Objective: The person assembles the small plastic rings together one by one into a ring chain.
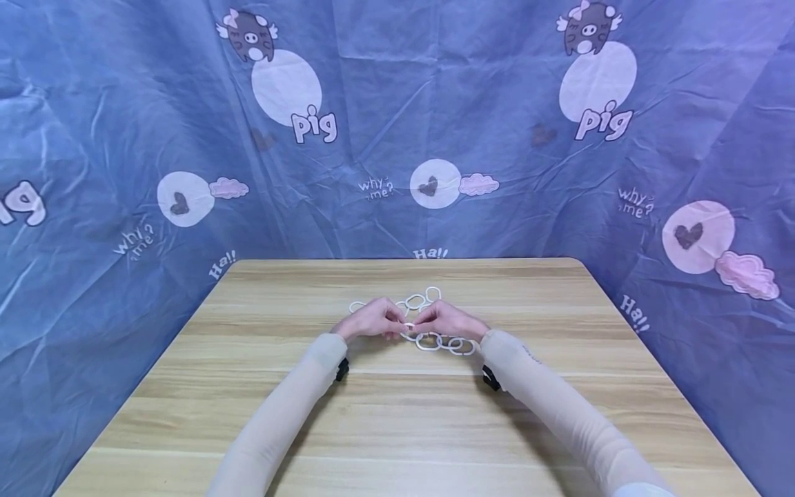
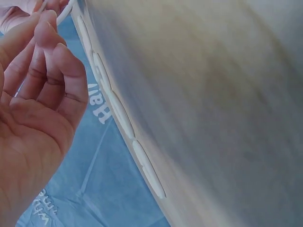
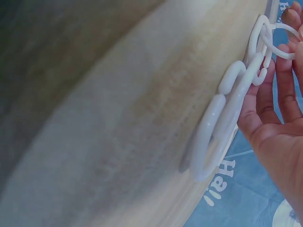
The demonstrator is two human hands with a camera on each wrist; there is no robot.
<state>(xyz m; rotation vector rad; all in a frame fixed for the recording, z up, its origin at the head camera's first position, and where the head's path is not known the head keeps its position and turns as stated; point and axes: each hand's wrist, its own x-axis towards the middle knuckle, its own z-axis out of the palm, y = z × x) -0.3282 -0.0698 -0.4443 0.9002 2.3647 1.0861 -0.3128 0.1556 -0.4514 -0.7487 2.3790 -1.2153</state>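
White oval plastic chain links lie around both hands near the middle of the table. My left hand (image 1: pixel 375 317) pinches a small white link (image 1: pixel 409 324) between thumb and index finger, its other fingers loosely bent in the left wrist view. From the other side, my right hand (image 1: pixel 448 320) pinches at the same spot with thumb and fingertips. In the right wrist view, the pinched link (image 3: pixel 284 55) passes through a hooked-together chain (image 3: pixel 202 142) resting on the table. Fingertips hide part of the join.
Behind the hands lie more white links (image 1: pixel 415 296), with another link (image 1: pixel 356 304) by the left hand. The wooden table (image 1: pixel 397 428) meets a blue printed cloth (image 1: pixel 385 228) at its far edge. Light sleeves and dark wrist straps cover both forearms.
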